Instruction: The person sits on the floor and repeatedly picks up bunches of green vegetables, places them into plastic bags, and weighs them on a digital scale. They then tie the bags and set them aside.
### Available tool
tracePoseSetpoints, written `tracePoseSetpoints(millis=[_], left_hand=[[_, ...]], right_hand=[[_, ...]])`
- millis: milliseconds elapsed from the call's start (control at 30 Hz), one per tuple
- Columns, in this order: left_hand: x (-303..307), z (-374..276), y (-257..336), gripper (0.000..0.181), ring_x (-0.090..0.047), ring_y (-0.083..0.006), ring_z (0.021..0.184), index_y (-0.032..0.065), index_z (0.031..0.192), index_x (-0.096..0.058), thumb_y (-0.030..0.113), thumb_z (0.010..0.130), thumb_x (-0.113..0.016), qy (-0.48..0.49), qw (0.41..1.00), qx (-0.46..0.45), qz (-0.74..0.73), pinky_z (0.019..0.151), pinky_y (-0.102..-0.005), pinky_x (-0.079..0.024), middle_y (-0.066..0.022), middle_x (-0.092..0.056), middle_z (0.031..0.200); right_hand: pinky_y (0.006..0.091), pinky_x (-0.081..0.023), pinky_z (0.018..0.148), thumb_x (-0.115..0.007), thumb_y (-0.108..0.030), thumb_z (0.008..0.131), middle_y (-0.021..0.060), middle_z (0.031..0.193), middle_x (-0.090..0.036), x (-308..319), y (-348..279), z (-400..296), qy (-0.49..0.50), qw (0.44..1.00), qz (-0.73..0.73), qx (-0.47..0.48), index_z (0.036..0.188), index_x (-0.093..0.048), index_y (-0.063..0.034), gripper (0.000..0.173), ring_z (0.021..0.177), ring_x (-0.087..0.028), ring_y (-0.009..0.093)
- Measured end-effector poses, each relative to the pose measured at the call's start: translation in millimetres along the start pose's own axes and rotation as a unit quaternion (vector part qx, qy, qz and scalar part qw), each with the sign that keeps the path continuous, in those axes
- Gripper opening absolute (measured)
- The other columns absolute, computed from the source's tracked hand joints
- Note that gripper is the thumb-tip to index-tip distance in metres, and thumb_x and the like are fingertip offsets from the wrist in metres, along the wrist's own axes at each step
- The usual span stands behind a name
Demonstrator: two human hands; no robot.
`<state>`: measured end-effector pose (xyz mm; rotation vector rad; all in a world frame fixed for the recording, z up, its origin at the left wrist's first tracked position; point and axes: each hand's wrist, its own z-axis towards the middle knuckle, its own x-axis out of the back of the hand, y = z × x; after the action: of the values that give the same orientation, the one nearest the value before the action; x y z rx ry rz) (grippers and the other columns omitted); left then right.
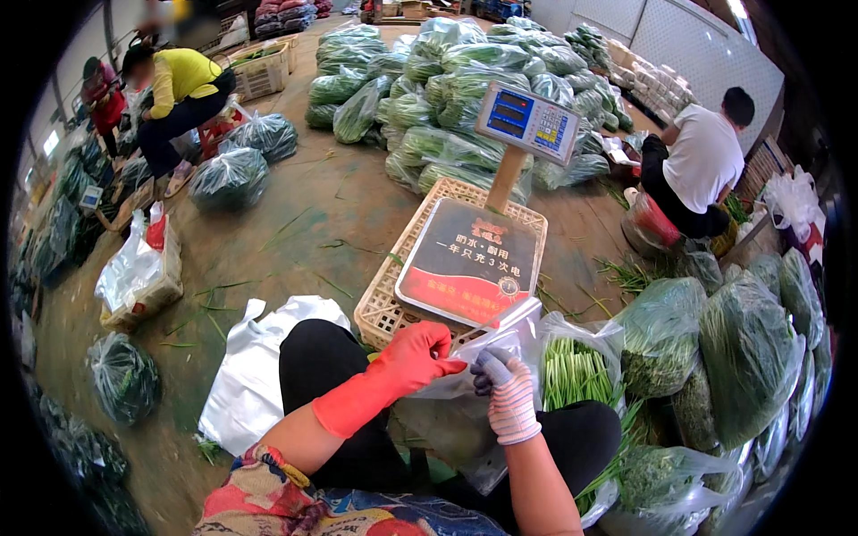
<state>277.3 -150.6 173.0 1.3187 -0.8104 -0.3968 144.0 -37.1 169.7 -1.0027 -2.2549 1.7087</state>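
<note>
In a red rubber glove, my left hand pinches the edge of a clear plastic bag. My right hand, in a striped knit glove with dark fingertips, grips the same bag a little to the right. The bag hangs between my knees, and I see no produce in it. Just beyond my hands stands an electronic platform scale on an upturned-looking plastic crate, with its display on a post. Beside my right knee, green stalks fill another clear bag.
White plastic bags lie by my left knee. Bagged greens crowd the right side. A large pile of bagged vegetables rises behind the scale. People sit at left and right. A crate with bags stands at left.
</note>
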Motion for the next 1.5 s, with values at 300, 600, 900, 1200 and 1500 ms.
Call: tracePoseSetpoints(millis=[300, 600, 900, 1200, 1500], left_hand=[[1, -15, 18, 0.050, -0.035, -0.0103, 0.059, 0.0084, 0.060, -0.034, 0.022, 0.062, -0.082, -0.068, 0.992, 0.081, -0.073, 0.052, -0.0269, -0.031, 0.0007, -0.034, 0.058], [-6, -17, 19, 0.037, -0.040, -0.0054, 0.061, 0.0110, 0.062, -0.043, 0.023, 0.070, -0.078, -0.099, 0.980, 0.109, -0.136, 0.056, -0.0225, -0.033, 0.0066, -0.042, 0.063], [-10, -14, -3, 0.016, -0.046, -0.0033, 0.068, 0.0088, 0.076, -0.058, 0.020, 0.088, -0.060, -0.033, 0.963, 0.079, -0.255, 0.059, -0.0207, -0.037, 0.0043, -0.056, 0.072], [24, -27, 41, 0.016, -0.047, -0.0126, 0.047, 0.0131, 0.072, -0.047, 0.003, 0.085, -0.047, 0.218, 0.793, 0.117, -0.557, 0.047, -0.0266, -0.043, 0.0021, -0.042, 0.052], [94, -42, 48, 0.033, -0.050, -0.0111, 0.064, 0.0092, 0.102, -0.054, 0.012, 0.074, -0.070, -0.007, 0.999, -0.036, -0.020, 0.058, -0.0258, -0.042, -0.0043, -0.052, 0.077]], right_hand=[[0.0231, -0.036, 0.052, -0.063, -0.015, 0.080, -0.0022, 0.063, -0.053, 13, -15, 9, -0.008, 0.996, 0.075, 0.050, 0.072, -0.058, -0.0077, 0.013, 0.055, -0.045, 0.007], [0.0246, -0.042, 0.061, -0.063, -0.011, 0.079, 0.0029, 0.070, -0.059, -4, -12, -7, -0.087, 0.988, -0.116, 0.055, 0.085, -0.064, 0.0022, 0.014, 0.062, -0.051, 0.010], [0.0229, -0.044, 0.063, -0.070, -0.021, 0.078, 0.0023, 0.080, -0.061, 3, -7, -1, -0.106, 0.994, 0.007, 0.007, 0.098, -0.060, -0.0004, 0.030, 0.068, -0.054, 0.010], [0.0263, -0.049, 0.069, -0.062, -0.003, 0.075, 0.0064, 0.086, -0.063, 65, -20, 29, 0.024, 0.960, -0.201, 0.193, 0.092, -0.060, 0.0018, 0.017, 0.074, -0.057, 0.014], [0.0431, -0.051, 0.080, -0.038, -0.008, 0.090, 0.0174, 0.093, -0.063, 216, -149, 45, 0.123, 0.931, 0.345, 0.004, 0.092, -0.058, 0.0009, 0.023, 0.080, -0.061, 0.028]])
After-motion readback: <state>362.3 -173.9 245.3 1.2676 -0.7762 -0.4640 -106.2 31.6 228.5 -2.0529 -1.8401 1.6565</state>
